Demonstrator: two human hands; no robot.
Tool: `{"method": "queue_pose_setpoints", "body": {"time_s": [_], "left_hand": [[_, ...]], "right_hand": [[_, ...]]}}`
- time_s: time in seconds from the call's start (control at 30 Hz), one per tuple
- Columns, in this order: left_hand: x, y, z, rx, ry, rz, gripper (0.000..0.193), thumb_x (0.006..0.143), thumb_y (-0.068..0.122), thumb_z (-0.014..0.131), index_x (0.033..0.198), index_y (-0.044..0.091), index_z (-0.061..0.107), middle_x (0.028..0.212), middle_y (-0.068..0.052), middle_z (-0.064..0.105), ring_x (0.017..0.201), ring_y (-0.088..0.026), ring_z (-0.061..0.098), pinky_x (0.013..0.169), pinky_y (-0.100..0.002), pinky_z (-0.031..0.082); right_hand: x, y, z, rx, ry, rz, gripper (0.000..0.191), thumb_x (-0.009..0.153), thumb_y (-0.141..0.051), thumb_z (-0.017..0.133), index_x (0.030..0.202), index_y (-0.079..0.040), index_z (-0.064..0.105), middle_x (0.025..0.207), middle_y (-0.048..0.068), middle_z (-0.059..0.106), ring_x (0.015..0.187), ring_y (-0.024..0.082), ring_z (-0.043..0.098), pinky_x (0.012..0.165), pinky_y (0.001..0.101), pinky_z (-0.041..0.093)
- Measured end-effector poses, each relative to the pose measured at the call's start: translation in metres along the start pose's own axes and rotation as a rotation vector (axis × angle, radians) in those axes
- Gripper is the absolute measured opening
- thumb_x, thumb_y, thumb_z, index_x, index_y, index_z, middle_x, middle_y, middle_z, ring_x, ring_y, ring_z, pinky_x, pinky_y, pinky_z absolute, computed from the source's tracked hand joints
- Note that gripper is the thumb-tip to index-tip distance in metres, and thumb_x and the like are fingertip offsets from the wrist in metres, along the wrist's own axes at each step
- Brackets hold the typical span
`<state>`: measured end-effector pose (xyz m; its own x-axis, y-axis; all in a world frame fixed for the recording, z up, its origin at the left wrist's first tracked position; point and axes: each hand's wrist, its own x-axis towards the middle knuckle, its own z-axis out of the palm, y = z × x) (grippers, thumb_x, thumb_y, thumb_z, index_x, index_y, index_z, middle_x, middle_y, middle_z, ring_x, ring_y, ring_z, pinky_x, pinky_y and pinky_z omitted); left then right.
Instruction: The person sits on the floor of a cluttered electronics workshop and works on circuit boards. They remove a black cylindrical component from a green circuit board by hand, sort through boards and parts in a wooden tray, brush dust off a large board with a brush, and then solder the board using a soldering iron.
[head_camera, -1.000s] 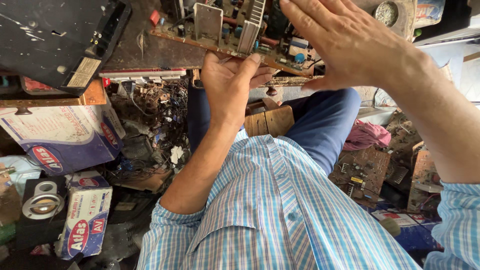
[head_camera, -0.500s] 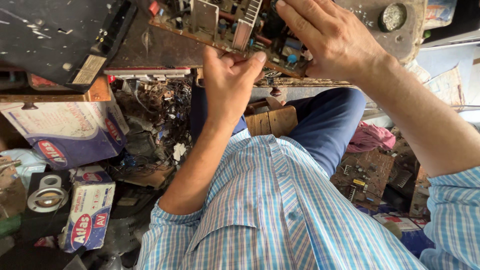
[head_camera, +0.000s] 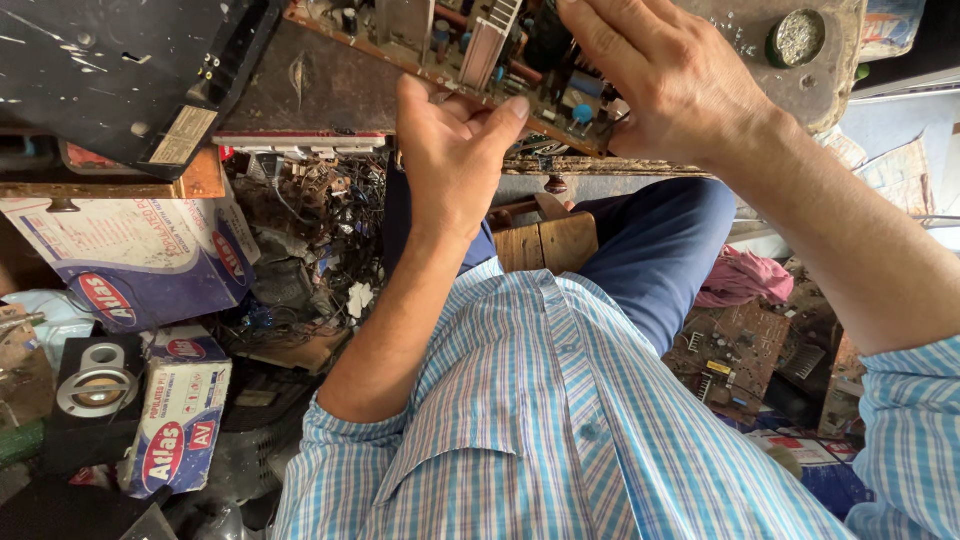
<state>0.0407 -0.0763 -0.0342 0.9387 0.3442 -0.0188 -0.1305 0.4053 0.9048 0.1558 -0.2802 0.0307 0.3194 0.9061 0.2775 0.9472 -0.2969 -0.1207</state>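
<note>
- Since the earlier frame the circuit board (head_camera: 470, 60) sits higher in your view, and your right hand (head_camera: 670, 80) has slid further over its components.
- Your left hand (head_camera: 455, 150) is nearer you, its grip closed on the board's lower edge, thumb up against the underside.
- The board's long axis runs left to right, sloping down rightward: brown laminate, ribbed metal heatsink, small capacitors.
- Your right hand's grip clasps the board's right end, above the worn tabletop (head_camera: 300, 90).
</note>
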Motion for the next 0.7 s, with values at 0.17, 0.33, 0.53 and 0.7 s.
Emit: {"method": "queue_pose_setpoints", "body": {"time_s": [0.17, 0.33, 0.53, 0.7], "left_hand": [[0.003, 0.003, 0.0, -0.031, -0.014, 0.048, 0.051, 0.094, -0.014, 0.07, 0.129, -0.003, 0.034, 0.121, -0.029, 0.064, 0.108, -0.029, 0.073, 0.093, -0.038, 0.067], [0.005, 0.003, 0.0, -0.031, -0.022, 0.048, 0.051, 0.094, -0.015, 0.069, 0.129, -0.003, 0.033, 0.124, -0.029, 0.062, 0.111, -0.028, 0.073, 0.096, -0.037, 0.067], [0.007, 0.006, -0.003, -0.044, -0.049, 0.063, 0.052, 0.094, -0.016, 0.069, 0.13, -0.003, 0.034, 0.123, -0.029, 0.063, 0.109, -0.027, 0.072, 0.093, -0.036, 0.066], [0.009, 0.01, -0.005, -0.038, -0.055, 0.071, 0.048, 0.096, -0.015, 0.069, 0.126, -0.003, 0.034, 0.121, -0.028, 0.065, 0.108, -0.027, 0.074, 0.093, -0.036, 0.067]], "right_hand": [[0.001, -0.002, 0.001, 0.048, 0.026, 0.031, 0.093, 0.065, -0.003, 0.084, 0.151, 0.005, 0.05, 0.143, 0.022, 0.057, 0.131, 0.039, 0.062, 0.11, 0.0444, 0.056], [0.004, -0.004, -0.003, 0.04, 0.027, 0.06, 0.091, 0.068, -0.004, 0.085, 0.152, 0.003, 0.051, 0.14, 0.02, 0.06, 0.124, 0.036, 0.064, 0.107, 0.043, 0.057], [0.02, -0.009, -0.015, 0.051, 0.053, -0.018, 0.092, 0.059, -0.004, 0.086, 0.145, 0.005, 0.054, 0.13, 0.022, 0.062, 0.115, 0.038, 0.066, 0.095, 0.044, 0.058], [0.028, -0.016, -0.021, 0.04, 0.03, 0.024, 0.091, 0.06, -0.004, 0.086, 0.145, 0.005, 0.055, 0.126, 0.021, 0.064, 0.11, 0.038, 0.067, 0.092, 0.0436, 0.058]]}}
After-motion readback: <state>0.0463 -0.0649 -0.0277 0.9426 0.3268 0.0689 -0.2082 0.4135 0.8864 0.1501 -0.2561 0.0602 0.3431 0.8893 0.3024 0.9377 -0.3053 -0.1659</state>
